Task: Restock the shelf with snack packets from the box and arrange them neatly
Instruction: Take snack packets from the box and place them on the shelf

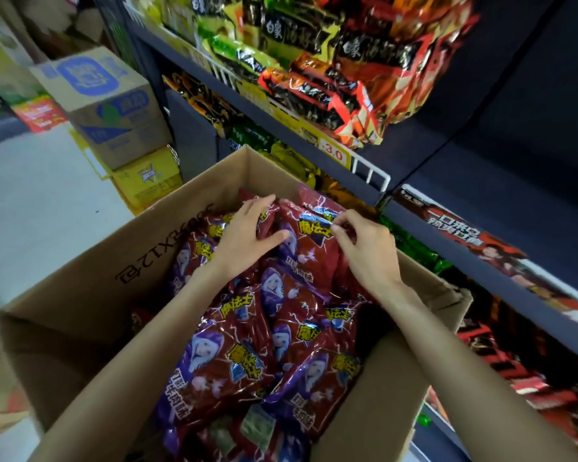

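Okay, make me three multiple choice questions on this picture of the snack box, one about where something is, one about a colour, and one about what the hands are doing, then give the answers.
1. Where is the cardboard box of snack packets?
A. In front of the shelf
B. On top of the shelf
C. Under a table

2. What is the main colour of the packets in the box?
A. Green
B. Red with purple
C. White

3. What are the two hands doing?
A. Hanging idle outside the box
B. Folding the box flaps
C. Gripping a packet at the far end of the box

Answers: 1 A, the open box sits right before the shelf's edge. 2 B, the wrappers are red with purple figures. 3 C, the left hand and right hand curl round the top packet.
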